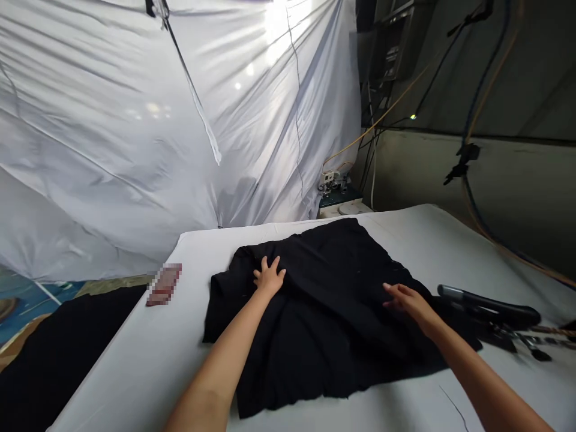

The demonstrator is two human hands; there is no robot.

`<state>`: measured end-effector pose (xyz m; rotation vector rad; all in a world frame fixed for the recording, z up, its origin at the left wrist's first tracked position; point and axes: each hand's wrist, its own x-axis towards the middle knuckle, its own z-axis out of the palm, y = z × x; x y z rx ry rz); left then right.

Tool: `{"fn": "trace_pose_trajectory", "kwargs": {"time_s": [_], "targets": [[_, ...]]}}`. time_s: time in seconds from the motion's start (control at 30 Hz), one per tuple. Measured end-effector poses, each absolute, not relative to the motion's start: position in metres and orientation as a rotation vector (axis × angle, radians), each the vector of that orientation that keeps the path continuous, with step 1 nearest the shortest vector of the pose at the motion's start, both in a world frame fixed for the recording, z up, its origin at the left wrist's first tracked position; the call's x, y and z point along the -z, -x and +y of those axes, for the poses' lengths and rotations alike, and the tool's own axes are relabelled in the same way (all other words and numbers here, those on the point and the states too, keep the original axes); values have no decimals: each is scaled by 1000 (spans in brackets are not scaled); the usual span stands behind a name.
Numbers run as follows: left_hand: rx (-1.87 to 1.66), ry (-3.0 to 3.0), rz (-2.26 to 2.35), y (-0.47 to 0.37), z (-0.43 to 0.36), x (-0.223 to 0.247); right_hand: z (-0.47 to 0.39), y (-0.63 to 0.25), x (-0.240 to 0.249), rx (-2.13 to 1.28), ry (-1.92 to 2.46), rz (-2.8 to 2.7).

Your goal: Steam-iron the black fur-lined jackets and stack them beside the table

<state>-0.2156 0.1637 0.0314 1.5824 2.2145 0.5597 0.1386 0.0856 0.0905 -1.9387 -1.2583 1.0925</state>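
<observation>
A black garment (324, 312) lies spread and wrinkled across the white-covered table; I cannot tell which kind of garment it is. My left hand (269, 277) rests on its upper left part, fingers spread apart. Over the right side of the cloth is my right hand (410, 303), fingers extended and slightly bent, with nothing visible in them. Whether that hand touches the fabric is hard to tell. To the right of it, a steam iron (492, 312) with a black handle stands beside the garment's right end.
A blurred-out reddish item (165, 285) lies on the table (135, 366) near its left edge. More black cloth (81, 342) sits lower at the left. White sheeting (135, 132) hangs behind. Cables (470, 120) dangle at the right, and a sewing machine (335, 183) stands beyond the table.
</observation>
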Motion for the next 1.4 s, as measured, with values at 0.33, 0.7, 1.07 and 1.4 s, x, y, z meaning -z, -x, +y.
{"fn": "trace_pose_trajectory", "kwargs": {"time_s": [0.33,0.7,1.07,1.4], "targets": [[-824,-1528,2267,199,173,-48,68,-101,-74,-687,1897,-1896],[-174,-2036,1968,135,131,-26,45,-37,-27,-90,2113,-2211],[110,-1889,1913,127,142,-13,54,-45,0,-477,2022,-2276],[-9,-2069,2028,93,65,9,84,-297,-102,-332,2524,-2046]]}}
